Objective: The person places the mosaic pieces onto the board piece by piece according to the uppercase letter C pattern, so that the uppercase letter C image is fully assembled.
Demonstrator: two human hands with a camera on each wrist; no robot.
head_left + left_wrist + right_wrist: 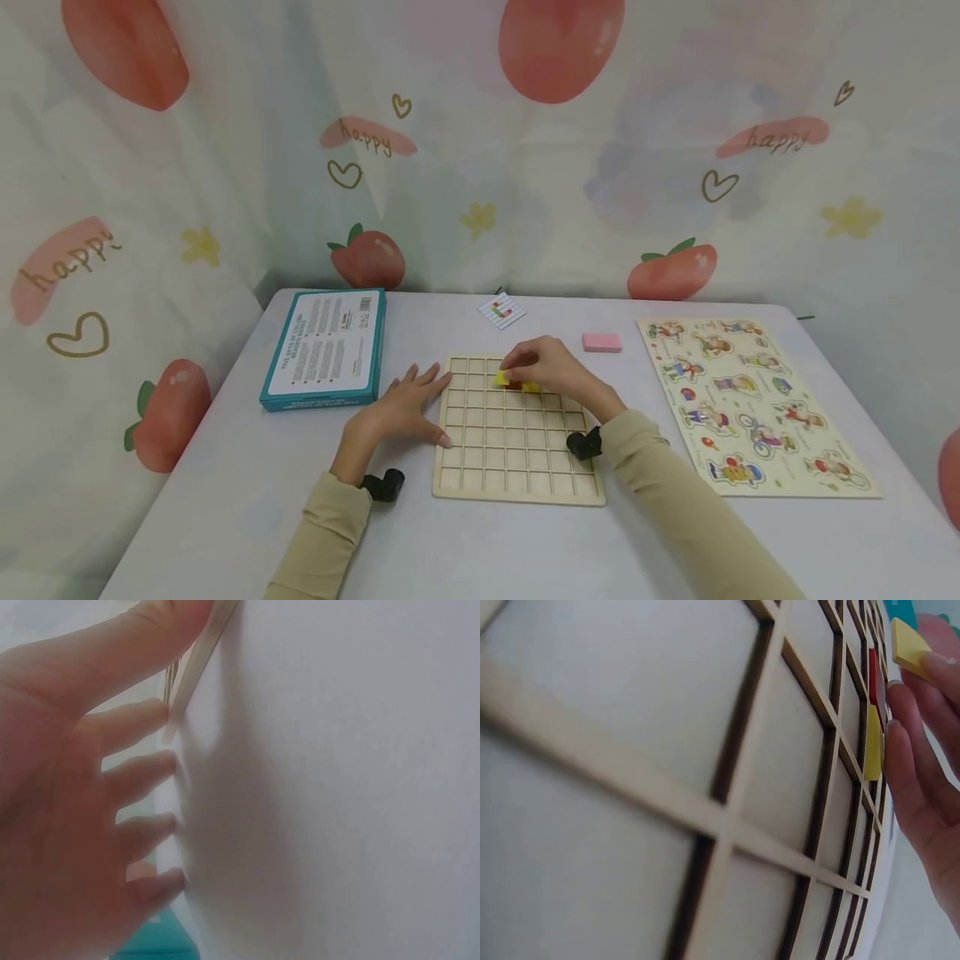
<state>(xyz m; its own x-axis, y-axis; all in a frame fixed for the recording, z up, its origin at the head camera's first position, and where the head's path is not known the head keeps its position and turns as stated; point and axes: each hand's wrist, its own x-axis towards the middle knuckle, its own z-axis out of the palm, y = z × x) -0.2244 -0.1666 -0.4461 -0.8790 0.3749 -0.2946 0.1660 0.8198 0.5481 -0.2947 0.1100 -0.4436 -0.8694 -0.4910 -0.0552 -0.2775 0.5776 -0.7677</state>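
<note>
The right hand (551, 367) pinches a yellow tile (500, 378) in its fingers, a red tile (513, 386) at four o'clock (left hand (403, 406) farther, fingers apart).

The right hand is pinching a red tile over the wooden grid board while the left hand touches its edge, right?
Not quite: the right hand pinches a yellow tile, not red, as the right wrist view shows. The left hand does touch the edge of the wooden grid board.
</note>
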